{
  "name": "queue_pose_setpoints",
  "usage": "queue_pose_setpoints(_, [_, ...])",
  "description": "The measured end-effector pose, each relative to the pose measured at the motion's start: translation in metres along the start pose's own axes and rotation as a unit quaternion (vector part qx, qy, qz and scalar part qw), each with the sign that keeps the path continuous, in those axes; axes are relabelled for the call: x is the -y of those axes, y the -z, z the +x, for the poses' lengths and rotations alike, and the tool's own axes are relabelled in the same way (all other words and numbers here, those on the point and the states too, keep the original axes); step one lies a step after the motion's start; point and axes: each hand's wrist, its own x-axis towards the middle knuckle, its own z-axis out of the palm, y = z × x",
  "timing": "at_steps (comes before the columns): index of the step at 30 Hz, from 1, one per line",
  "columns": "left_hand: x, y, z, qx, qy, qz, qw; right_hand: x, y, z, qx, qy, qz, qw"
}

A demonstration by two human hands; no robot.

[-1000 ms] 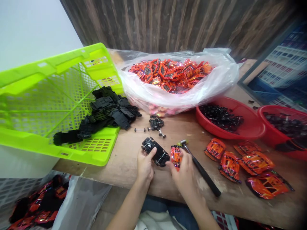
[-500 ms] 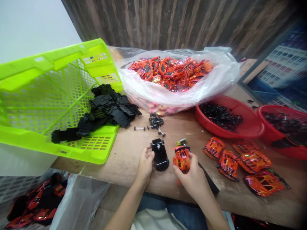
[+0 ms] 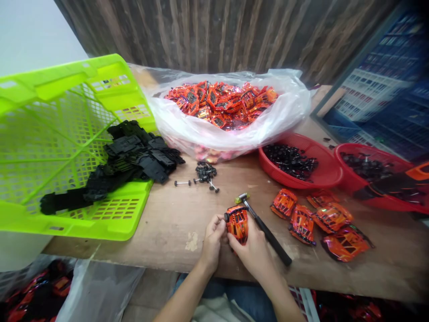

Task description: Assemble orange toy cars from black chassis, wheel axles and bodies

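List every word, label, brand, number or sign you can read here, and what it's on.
None can be read.
Held toy car: printed pattern, too small and blurred to make out any lettering.
Loose orange car shells: same, nothing legible.
Hammer: no legible marking.
Plastic bag: no legible print.
Green crate: no legible label.

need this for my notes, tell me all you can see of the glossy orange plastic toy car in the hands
The glossy orange plastic-looking toy car has black markings on top, a dark bar across its far end and a round black wheel at its far left corner. It is held top up over the brown wooden table, left of a long black-handled metal hammer. The left hand grips its left edge; the right hand holds its right side. Its underside is hidden.
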Motion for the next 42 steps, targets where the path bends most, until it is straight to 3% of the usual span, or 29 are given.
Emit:
queue_pose_setpoints(4, [-0.006,0.001,0.001,0.03,-0.046,0.055,0.997,-0.01,0.005,0.0,0.064,0.019,0.083,0.994])
queue_pose_setpoints(7, [-0.011,0.002,0.001,0.061,-0.05,0.08,0.994,-0.014,0.018,0.007,0.131,0.04,0.25,0.958])
queue_pose_setpoints(9, [-0.014,0.001,-0.001,0.088,-0.044,0.091,0.991,-0.011,0.027,0.012,0.135,0.038,0.344,0.928])
queue_pose_setpoints(11, [-0.014,0.0,-0.005,0.101,-0.043,0.101,0.989,-0.006,0.032,0.016,0.131,0.047,0.374,0.917])
queue_pose_setpoints(16, [-0.013,-0.003,-0.008,0.081,-0.085,0.108,0.987,0.003,0.037,0.016,0.116,0.081,0.345,0.928])
queue_pose_setpoints(19, [-0.018,0.003,-0.002,0.048,-0.105,0.085,0.99,0.001,0.041,0.016,0.121,0.069,0.268,0.953])
queue_pose_setpoints(22, [-0.025,0.015,0.007,0.035,-0.11,0.159,0.98,-0.001,0.038,0.019,0.075,0.094,0.141,0.983])
queue_pose_setpoints(25, [-0.026,0.025,0.017,0.006,-0.096,0.257,0.962,-0.001,0.024,0.022,0.054,0.177,0.049,0.982])
queue_pose_setpoints(27, [-0.025,0.028,0.021,-0.023,-0.087,0.306,0.948,-0.002,0.014,0.022,0.047,0.203,0.044,0.977])
queue_pose_setpoints(31, [-0.025,0.026,0.021,-0.063,-0.117,0.375,0.917,-0.01,0.004,0.021,0.033,0.157,0.105,0.981])
queue_pose_setpoints(35, [-0.026,0.024,0.019,-0.011,-0.082,0.291,0.953,-0.012,0.003,0.025,0.034,0.066,0.153,0.985])
queue_pose_setpoints(38, [-0.024,0.025,0.02,0.008,-0.058,0.26,0.964,-0.009,0.002,0.031,0.02,0.003,0.159,0.987])
queue_pose_setpoints(40, [-0.021,0.026,0.021,0.01,-0.062,0.266,0.962,-0.009,0.003,0.03,0.013,0.003,0.148,0.989])
queue_pose_setpoints(42, [-0.019,0.027,0.022,0.009,-0.076,0.273,0.959,-0.013,0.004,0.022,0.018,0.048,0.116,0.992])
